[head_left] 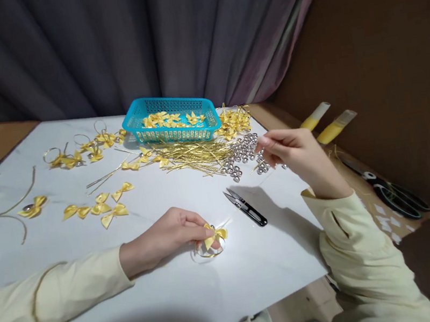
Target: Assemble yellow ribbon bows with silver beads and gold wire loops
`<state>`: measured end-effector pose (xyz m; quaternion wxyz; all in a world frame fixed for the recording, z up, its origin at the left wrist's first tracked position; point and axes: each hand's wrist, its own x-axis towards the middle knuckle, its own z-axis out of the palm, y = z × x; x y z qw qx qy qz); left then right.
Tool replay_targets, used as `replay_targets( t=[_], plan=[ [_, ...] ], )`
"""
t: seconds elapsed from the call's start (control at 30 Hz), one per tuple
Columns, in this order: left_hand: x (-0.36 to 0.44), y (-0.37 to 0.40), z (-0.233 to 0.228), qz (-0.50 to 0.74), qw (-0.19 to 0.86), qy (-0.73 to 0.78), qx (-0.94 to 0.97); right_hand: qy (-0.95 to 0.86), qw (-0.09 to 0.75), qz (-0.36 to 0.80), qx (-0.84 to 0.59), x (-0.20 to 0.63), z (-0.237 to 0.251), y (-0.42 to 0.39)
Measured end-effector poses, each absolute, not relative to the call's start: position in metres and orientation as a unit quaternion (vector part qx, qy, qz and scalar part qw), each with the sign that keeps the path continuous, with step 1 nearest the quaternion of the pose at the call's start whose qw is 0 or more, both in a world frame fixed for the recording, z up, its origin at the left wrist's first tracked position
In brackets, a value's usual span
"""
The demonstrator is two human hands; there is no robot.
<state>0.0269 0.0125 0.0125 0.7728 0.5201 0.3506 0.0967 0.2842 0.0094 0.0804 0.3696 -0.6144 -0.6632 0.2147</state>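
Head view: bow (220,233) in left hand (177,229), right hand (293,153) apart.

I can see a satiny yellow bow (220,233) pinched at the lower centre of the frame, one tail pointing down. A thin gold loop (209,255) curves just below it. Shiny silver beads (246,147) lie clustered right of centre.

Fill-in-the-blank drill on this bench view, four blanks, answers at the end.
1. The left hand pinches a bow; the pile of silver beads is nearer the ____ hand.
2. Inside the plastic basket lie more ____.
3. The blades of the snips point ____ the person.
4. In the picture, the snips lie to the ____ of the scissors.

Missing words: right; bows; away from; left.
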Motion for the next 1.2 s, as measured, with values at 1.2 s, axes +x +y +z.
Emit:
replay_targets(
  t=[1.2],
  plan=[
    [0.019, 0.035, 0.041, 0.128, 0.371, 0.299, 0.870, -0.737, 0.409, 0.365, -0.396, 0.207, 0.176, 0.051]
  ],
)
